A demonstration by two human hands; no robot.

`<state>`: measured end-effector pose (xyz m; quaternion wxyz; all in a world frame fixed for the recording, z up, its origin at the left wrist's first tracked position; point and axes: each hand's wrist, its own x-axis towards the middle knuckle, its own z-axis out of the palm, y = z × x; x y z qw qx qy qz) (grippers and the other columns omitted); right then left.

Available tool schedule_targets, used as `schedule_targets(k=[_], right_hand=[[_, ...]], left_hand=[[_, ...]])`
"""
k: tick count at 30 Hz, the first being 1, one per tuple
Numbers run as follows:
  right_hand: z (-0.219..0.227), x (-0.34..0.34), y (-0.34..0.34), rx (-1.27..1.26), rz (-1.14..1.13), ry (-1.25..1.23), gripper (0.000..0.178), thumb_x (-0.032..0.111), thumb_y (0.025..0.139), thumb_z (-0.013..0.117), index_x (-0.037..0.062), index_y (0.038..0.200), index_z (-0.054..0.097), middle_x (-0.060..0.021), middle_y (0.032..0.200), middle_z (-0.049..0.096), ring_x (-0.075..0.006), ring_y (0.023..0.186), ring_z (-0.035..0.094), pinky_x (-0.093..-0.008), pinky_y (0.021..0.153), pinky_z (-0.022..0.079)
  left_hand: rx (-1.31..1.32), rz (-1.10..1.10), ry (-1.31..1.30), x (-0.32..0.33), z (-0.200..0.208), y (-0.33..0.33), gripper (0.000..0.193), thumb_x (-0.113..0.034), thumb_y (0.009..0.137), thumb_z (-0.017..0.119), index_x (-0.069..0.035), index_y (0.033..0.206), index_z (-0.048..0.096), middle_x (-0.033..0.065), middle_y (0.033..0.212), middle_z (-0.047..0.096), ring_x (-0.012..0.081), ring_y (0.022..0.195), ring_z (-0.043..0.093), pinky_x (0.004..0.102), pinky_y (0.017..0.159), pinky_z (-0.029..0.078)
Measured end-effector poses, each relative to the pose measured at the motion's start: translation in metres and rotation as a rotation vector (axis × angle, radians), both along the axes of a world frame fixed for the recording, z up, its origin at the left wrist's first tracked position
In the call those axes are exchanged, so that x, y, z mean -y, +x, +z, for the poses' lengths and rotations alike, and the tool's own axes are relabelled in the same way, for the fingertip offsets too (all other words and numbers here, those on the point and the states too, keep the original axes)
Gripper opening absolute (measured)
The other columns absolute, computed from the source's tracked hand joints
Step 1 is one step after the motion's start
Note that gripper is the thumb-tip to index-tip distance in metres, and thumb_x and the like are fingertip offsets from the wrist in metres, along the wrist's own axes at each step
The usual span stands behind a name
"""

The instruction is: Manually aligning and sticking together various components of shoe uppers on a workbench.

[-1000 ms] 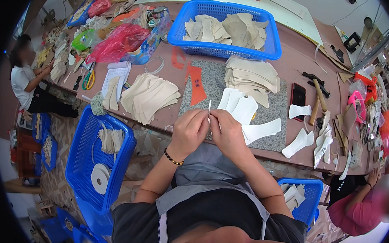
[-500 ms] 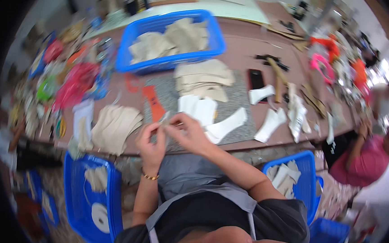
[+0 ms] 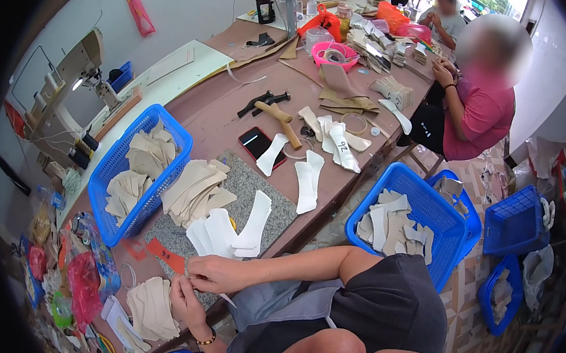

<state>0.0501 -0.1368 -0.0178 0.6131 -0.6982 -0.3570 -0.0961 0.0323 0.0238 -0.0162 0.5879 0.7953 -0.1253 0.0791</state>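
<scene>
My left hand (image 3: 188,306) and my right hand (image 3: 220,275) meet over the table's near edge. The fingers of both are pinched together, and what lies between them is mostly hidden. A thin pale strip (image 3: 228,300) shows just below my right hand. Beyond the fingertips lies an orange template piece (image 3: 166,255). A fanned stack of beige shaped pieces (image 3: 155,308) sits to the left of my left hand. White shaped pieces (image 3: 215,233) lie past my right hand on a speckled grey slab (image 3: 281,217), beside a larger beige stack (image 3: 196,191).
A blue basket (image 3: 102,180) of beige pieces stands at the left; another blue basket (image 3: 447,221) with offcuts is at the right. A phone (image 3: 259,143), a hammer (image 3: 286,125) and more white pieces (image 3: 306,181) lie farther along. A person in pink (image 3: 481,115) sits across.
The view has swung toward the right, bringing the far table end and the seated person in fully. My hands remain pinched together near the orange piece.
</scene>
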Motion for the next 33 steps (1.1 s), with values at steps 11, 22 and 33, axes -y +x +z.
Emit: schedule_targets(k=[11, 22, 33], right_hand=[[-0.012, 0.016, 0.015, -0.053, -0.407, 0.232, 0.013, 0.005, 0.085, 0.056, -0.0046, 0.076, 0.055, -0.0114, 0.073, 0.058, -0.0175, 0.065, 0.058, -0.0293, 0.058, 0.046], [-0.011, 0.121, 0.030, -0.201, -0.808, 0.461, 0.016, 0.007, 0.089, 0.053, -0.0019, 0.077, 0.059, -0.0019, 0.071, 0.057, -0.0071, 0.064, 0.053, -0.0231, 0.056, 0.047], [0.013, 0.202, 0.021, -0.085, -0.849, 0.769, 0.018, 0.014, 0.093, 0.052, -0.0001, 0.082, 0.054, -0.0087, 0.078, 0.061, -0.0136, 0.066, 0.062, -0.0281, 0.058, 0.056]], left_hand=[[0.269, 0.268, -0.127, 0.006, -0.006, -0.001, 0.025, -0.015, 0.098, 0.041, -0.001, 0.076, 0.044, 0.0006, 0.069, 0.045, 0.0083, 0.060, 0.039, 0.0234, 0.051, 0.029], [0.205, 0.354, -0.656, -0.023, 0.018, -0.012, 0.023, -0.022, 0.097, 0.046, -0.001, 0.097, 0.054, 0.0099, 0.091, 0.063, 0.0169, 0.073, 0.062, 0.0272, 0.062, 0.053], [0.074, 0.085, -0.574, 0.012, 0.037, 0.057, 0.020, -0.013, 0.096, 0.046, 0.004, 0.088, 0.053, 0.0093, 0.089, 0.059, 0.0183, 0.078, 0.064, 0.0312, 0.067, 0.059]])
